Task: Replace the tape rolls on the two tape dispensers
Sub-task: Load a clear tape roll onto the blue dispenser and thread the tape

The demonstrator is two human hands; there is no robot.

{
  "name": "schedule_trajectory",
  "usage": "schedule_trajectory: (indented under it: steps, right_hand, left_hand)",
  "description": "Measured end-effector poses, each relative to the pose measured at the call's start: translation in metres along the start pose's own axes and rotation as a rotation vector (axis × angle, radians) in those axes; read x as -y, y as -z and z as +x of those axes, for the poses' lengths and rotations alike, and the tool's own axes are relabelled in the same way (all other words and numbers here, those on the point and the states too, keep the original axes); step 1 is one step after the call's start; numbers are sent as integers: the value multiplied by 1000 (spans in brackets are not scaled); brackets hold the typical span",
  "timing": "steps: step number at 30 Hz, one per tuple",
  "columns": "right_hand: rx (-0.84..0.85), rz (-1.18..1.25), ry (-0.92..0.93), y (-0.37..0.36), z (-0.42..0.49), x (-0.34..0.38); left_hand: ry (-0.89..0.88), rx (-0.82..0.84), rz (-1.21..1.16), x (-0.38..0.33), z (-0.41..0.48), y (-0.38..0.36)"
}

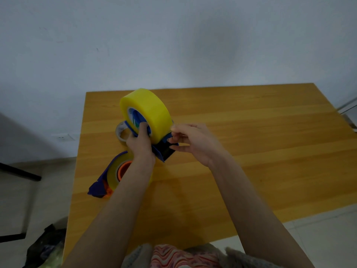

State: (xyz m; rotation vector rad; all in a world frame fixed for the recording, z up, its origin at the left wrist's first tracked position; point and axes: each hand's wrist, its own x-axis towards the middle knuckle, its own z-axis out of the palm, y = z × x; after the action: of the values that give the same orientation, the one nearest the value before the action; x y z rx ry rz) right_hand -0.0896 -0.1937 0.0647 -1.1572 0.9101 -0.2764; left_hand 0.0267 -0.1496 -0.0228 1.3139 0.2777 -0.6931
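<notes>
Threading seems the step: left hand [141,145] grips the blue dispenser [158,151], finger through the core of the yellow roll [152,111], above the table [251,122]; right hand [194,143] at 3 o'clock pinches its front by the blade [168,153]. Best draw tape flat over the teeth. Second dispenser [114,175] lies at 7 o'clock.

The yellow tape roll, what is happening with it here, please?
A person holds a blue dispenser carrying the yellow roll above the table. The left hand grips the dispenser, with one finger in the roll's hub. The right hand pinches the cutter end, just under the roll. A second dispenser, also loaded, lies on the table by the left forearm. A thin roll lies behind the left hand.
</notes>
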Motion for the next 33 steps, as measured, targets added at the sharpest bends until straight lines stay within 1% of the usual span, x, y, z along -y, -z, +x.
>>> schedule_trajectory:
  steps: [2, 4, 6, 8, 11, 13, 16, 18, 21, 22, 23, 26, 29, 33]
  right_hand:
    - [40, 103, 19, 0, -3, 9]
    - [56, 70, 59, -2, -4, 16]
    - [62, 44, 76, -5, -6, 17]
    - [79, 36, 53, -5, -5, 15]
    - [68, -141, 10, 1, -5, 8]
    - [64, -250, 20, 4, -6, 6]
    - [75, -331, 158, 0, -9, 4]
    - [87, -272, 196, -2, -10, 6]
    - [124, -35, 131, 3, -5, 6]
    - [131, 46, 112, 5, -3, 6]
    - [127, 94, 103, 7, -2, 5]
    - [66, 150, 81, 7, -2, 1]
    - [-6, 122, 82, 2, -6, 0]
    - [-8, 89, 79, -5, -10, -6]
  left_hand:
    - [-16, 7, 12, -2, 5, 3]
    - [-31, 7, 34, -1, 9, 8]
    - [12, 37, 11, 0, 11, 10]
    - [68, 60, -47, 1, 12, 11]
    - [121, 98, -95, 3, 21, 15]
    - [158, 126, -99, 6, 24, 20]
    - [250, 229, -120, 8, 16, 23]
    - [290, 308, -145, 9, 10, 26]
    - [263, 509, -204, 10, 6, 36]
    - [276, 538, -226, 10, 7, 39]
    - [299, 546, -245, 10, 7, 40]
    - [315, 490, -243, 16, 10, 36]
    - [292, 446, -238, 18, 11, 31]
    - [291, 415, -284, 17, 12, 23]
